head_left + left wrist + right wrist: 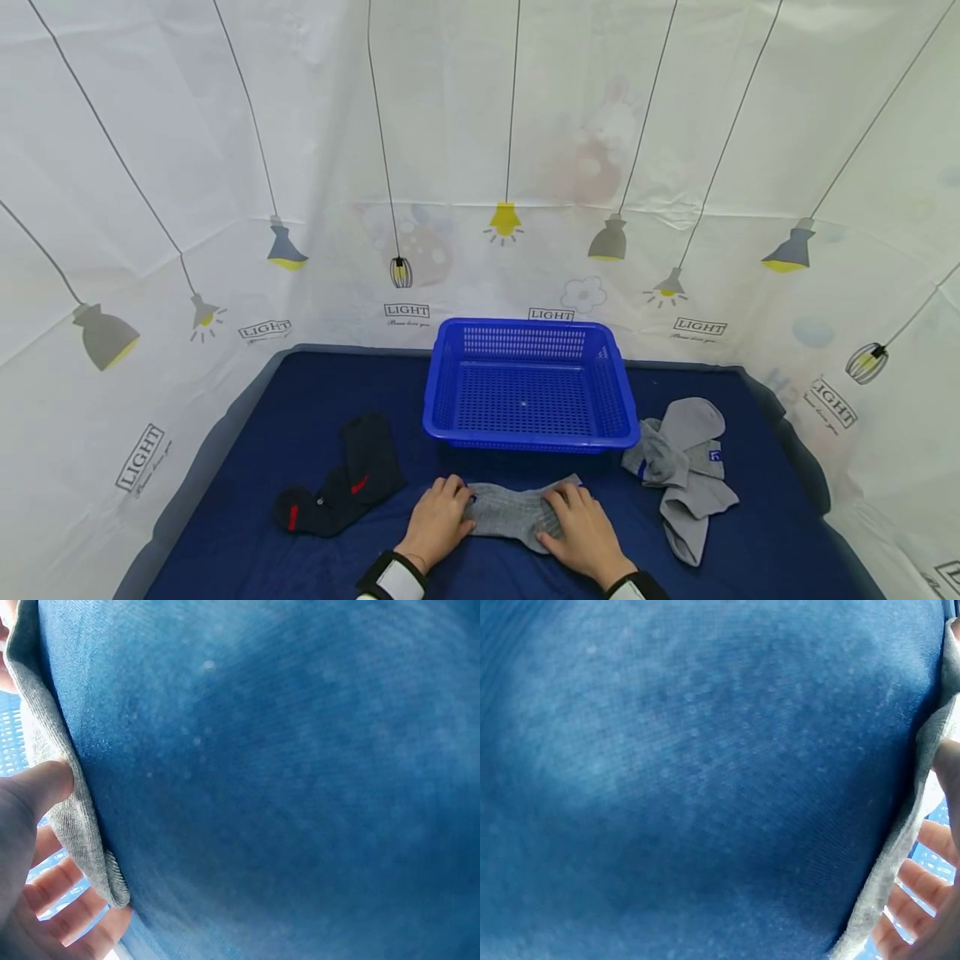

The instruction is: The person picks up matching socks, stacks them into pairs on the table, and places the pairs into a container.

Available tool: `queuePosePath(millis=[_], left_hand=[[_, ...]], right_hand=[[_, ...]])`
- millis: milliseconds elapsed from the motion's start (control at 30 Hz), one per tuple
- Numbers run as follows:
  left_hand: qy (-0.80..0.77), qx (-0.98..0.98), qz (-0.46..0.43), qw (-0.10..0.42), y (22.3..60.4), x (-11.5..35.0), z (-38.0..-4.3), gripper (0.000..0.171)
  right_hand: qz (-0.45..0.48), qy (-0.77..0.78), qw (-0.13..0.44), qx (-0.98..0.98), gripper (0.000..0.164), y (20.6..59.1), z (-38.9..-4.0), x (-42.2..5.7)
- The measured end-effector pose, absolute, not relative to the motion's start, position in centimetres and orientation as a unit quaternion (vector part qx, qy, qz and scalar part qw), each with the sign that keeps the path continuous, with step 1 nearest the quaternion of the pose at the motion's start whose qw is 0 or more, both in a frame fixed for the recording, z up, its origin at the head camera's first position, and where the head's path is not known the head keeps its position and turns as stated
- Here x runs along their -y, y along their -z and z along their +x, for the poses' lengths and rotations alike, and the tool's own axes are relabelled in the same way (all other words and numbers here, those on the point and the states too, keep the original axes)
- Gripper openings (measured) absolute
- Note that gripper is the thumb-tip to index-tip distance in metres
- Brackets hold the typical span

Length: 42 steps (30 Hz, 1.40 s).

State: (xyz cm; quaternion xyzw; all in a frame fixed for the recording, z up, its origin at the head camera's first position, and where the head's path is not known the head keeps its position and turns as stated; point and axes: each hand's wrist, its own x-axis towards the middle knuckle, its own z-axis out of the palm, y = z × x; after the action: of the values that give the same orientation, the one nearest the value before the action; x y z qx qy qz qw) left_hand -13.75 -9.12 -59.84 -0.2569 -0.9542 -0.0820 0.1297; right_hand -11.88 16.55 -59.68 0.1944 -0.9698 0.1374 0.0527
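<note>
Since the gray sock (pixel 506 510) looks light, limp and non-slip, I'd hold it near both ends, where my left hand (pixel 437 521) and right hand (pixel 587 531) grip it, on navy cloth (pixel 472 577) near the blue basket (pixel 525 441).

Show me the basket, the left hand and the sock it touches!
Basket (pixel 522 400): head view, bare floor.
Left hand (pixel 437 521): head view, back of it.
Sock (pixel 504 510): head view, grey middle.
</note>
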Motion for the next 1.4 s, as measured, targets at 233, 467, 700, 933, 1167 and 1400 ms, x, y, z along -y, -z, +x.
queuePosePath(millis=[233,467,700,933,1167,1400], left_hand=[[0.083,0.957,-0.254,0.11,59.6,9.0,-13.7,0.039],[0.082,0.95,-0.264,0.144,59.5,9.2,-13.5,0.036],[0.094,0.946,-0.269,0.151,58.9,9.2,-13.2,0.04],[0.097,0.94,-0.279,0.169,58.9,9.2,-13.0,0.043],[0.104,0.95,-0.27,0.119,58.6,9.2,-12.8,0.042],[0.106,0.951,-0.269,0.108,58.6,9.4,-12.7,0.042]], right_hand=[[0.183,-0.134,0.091,0.97,0.042,59.2,-12.2,-17.0],[0.176,-0.11,0.158,0.966,0.038,59.0,-12.4,-18.5],[0.149,-0.101,0.193,0.965,0.035,59.2,-12.6,-20.4],[0.1,-0.106,0.232,0.962,0.039,58.6,-13.5,-22.9],[0.059,-0.082,0.252,0.963,0.048,58.0,-14.5,-25.5],[0.038,-0.061,0.219,0.973,0.063,58.2,-15.0,-27.3]])
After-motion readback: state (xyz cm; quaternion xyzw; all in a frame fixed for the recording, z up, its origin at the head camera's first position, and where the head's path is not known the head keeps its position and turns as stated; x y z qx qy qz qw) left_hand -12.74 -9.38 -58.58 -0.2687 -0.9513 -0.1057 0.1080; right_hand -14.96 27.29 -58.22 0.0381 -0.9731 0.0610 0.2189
